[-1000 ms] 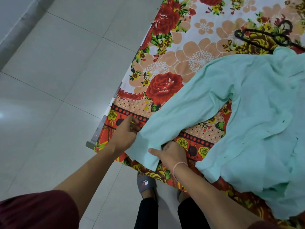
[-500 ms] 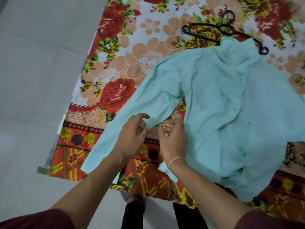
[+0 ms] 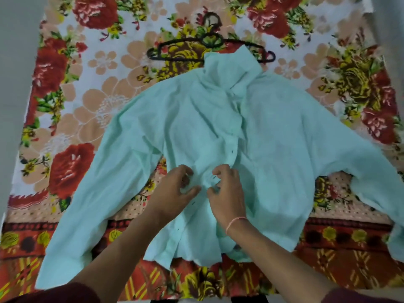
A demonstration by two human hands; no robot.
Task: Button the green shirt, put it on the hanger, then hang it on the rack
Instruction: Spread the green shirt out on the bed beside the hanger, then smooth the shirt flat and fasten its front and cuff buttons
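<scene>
The pale green shirt (image 3: 273, 136) lies face up on the floral bedsheet (image 3: 72, 101), sleeves spread to both sides, collar at the far end. Its front placket runs down the middle, with dark buttonholes showing. My left hand (image 3: 175, 191) and my right hand (image 3: 227, 193) meet at the lower middle of the placket, each pinching a front edge of the cloth with curled fingers. A black hanger (image 3: 175, 43) lies flat on the sheet just beyond the collar, partly covered by it.
The bedsheet covers a bed that fills most of the view. Grey floor (image 3: 13, 40) shows along the left edge. No rack is in sight.
Both hands left the left sleeve and moved right to the shirt's front placket. The view swung to centre on the shirt.
</scene>
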